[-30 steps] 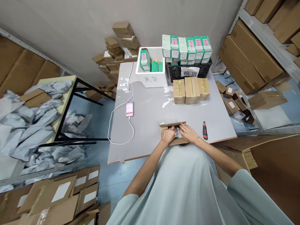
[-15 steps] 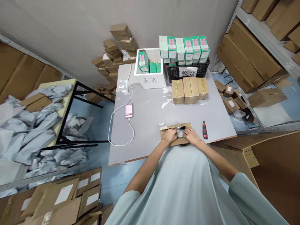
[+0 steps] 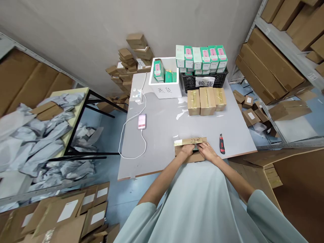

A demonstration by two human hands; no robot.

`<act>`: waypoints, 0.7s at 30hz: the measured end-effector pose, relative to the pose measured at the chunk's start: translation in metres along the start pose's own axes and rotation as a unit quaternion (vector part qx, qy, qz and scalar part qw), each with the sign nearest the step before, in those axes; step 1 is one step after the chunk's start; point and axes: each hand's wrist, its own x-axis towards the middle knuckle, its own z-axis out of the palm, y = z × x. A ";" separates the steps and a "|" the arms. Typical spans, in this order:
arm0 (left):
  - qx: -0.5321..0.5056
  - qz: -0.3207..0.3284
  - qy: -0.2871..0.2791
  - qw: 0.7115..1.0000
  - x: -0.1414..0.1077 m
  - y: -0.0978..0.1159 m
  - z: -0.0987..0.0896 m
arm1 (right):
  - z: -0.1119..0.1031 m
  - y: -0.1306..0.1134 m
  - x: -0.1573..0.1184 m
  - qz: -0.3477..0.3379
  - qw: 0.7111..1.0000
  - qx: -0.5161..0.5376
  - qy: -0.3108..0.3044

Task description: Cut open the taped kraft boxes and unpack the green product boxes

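Note:
On the near edge of the table lies an opened brown cardboard box (image 3: 180, 149), its far flap raised with tape on it and its near flap hanging toward my body. A small part of a green box (image 3: 195, 147) shows inside. My left hand (image 3: 187, 150) reaches into the left half, fingers curled down and their tips hidden. My right hand (image 3: 207, 151) is closed over the right end of the cardboard box, its fingers bent inward over the opening. To the right lies a red and black box cutter (image 3: 222, 144), apart from both hands.
Three taped cartons (image 3: 207, 101) stand behind the opened box. Further back are a white foam bin (image 3: 165, 93) and a black crate (image 3: 186, 82) with green boxes. A phone (image 3: 142, 122) with a white cable lies left. A large open carton (image 3: 298, 182) stands right.
The far flap of the cardboard box now stands higher, showing its taped face, and the near flap folds outward. Less of the green box shows between my hands. The view has shifted slightly.

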 end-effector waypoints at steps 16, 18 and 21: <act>-0.233 0.010 0.169 0.958 -0.056 -0.008 -0.045 | -0.019 0.019 0.046 0.166 0.878 0.442 0.077; -0.296 0.004 0.201 0.934 -0.068 -0.010 -0.055 | -0.023 0.017 0.048 0.181 0.804 0.556 0.104; -0.420 -0.026 0.265 0.868 -0.085 -0.010 -0.075 | -0.032 0.008 0.046 0.190 0.768 0.598 0.128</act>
